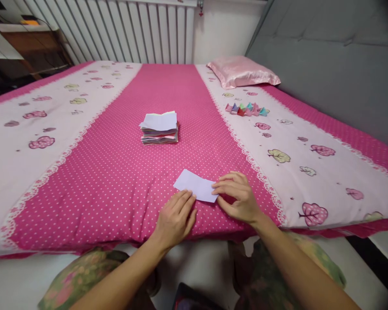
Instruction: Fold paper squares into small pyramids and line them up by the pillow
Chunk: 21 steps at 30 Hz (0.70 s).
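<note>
A folded piece of lavender paper (194,184) lies at a slant on the pink bedspread near the bed's front edge. My left hand (177,215) rests with its fingers stretched out, the tips touching the paper's near edge. At the paper's right end, my right hand (237,196) pinches the corner between thumb and fingers. Farther back on the bed is a stack of coloured paper sheets (159,128), a lavender one on top. Over to the right stand several small folded paper shapes (246,109) in pink, blue, green and red.
The bedspread (116,181) has a dotted pink middle and white bands with printed trees. A pink satin pillow (242,71) sits at the back right by the grey headboard (330,56). Behind the bed is a white radiator (132,32). A desk (29,43) stands back left.
</note>
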Motion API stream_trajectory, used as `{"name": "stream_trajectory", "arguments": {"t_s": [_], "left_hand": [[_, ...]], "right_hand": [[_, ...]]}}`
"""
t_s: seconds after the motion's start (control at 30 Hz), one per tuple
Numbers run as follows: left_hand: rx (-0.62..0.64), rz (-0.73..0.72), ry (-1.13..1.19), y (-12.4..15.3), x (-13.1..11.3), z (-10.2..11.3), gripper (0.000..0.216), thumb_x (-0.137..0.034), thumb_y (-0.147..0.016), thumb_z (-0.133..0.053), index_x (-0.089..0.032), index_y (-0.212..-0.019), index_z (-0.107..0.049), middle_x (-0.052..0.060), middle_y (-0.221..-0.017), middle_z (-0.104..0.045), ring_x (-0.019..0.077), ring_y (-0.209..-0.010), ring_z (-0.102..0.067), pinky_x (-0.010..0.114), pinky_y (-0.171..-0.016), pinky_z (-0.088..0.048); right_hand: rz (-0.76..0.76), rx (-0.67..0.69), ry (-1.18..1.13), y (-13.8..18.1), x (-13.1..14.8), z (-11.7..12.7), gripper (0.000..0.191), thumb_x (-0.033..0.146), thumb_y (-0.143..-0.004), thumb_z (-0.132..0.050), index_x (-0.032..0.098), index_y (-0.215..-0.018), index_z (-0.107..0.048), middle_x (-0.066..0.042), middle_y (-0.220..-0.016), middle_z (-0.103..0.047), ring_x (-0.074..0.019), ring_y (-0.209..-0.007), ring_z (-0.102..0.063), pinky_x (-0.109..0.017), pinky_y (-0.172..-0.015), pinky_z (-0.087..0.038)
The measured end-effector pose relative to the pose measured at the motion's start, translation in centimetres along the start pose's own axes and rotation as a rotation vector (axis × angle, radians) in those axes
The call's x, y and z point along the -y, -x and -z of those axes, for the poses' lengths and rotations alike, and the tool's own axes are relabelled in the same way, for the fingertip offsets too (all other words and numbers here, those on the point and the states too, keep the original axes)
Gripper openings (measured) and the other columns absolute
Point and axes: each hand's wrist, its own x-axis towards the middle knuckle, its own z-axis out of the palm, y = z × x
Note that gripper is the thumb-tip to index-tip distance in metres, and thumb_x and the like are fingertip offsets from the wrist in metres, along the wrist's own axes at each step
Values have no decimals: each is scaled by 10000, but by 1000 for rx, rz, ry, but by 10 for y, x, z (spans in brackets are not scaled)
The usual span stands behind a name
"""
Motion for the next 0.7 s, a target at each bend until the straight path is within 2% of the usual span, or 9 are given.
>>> {"name": "stream_trajectory", "arguments": {"t_s": [0.13, 0.3, 0.5, 0.7], "left_hand": [[16, -4, 28, 0, 0, -1, 328, -161, -818, -509, -96, -1135, -561, 138, -1125, -628, 231, -1102, -551, 370, -959, -478], [6, 35, 33, -1, 0, -3, 300, -172, -815, -512, -112, -1102, -575, 136, -1108, -629, 236, -1089, -558, 381, -957, -479], [-15, 107, 39, -2, -1, -2, 241, -206, -804, -530, -123, -1022, -589, 136, -1055, -629, 249, -1044, -566, 407, -929, -486], [29, 111, 14, -5, -1, -1, 226, -208, -804, -526, -112, -1002, -579, 142, -1036, -621, 250, -1033, -558, 404, -923, -476]], "right_hand": [[-49, 94, -24, 0, -1, -1, 98, 185, -727, -609, 243, -779, -670, 7, -762, -702, -202, -838, -590, -432, -905, -358], [-153, 171, -46, 0, -7, -8, 95, 305, -775, -638, 224, -796, -683, -20, -775, -674, -183, -775, -576, -382, -806, -395], [-340, 141, -32, 1, -6, -13, 232, 349, -799, -603, 194, -627, -613, -15, -647, -625, -172, -665, -553, -321, -669, -419], [-419, 78, 42, 2, -6, -22, 217, 334, -765, -624, 195, -607, -571, -29, -683, -599, -181, -683, -554, -316, -664, -434]]}}
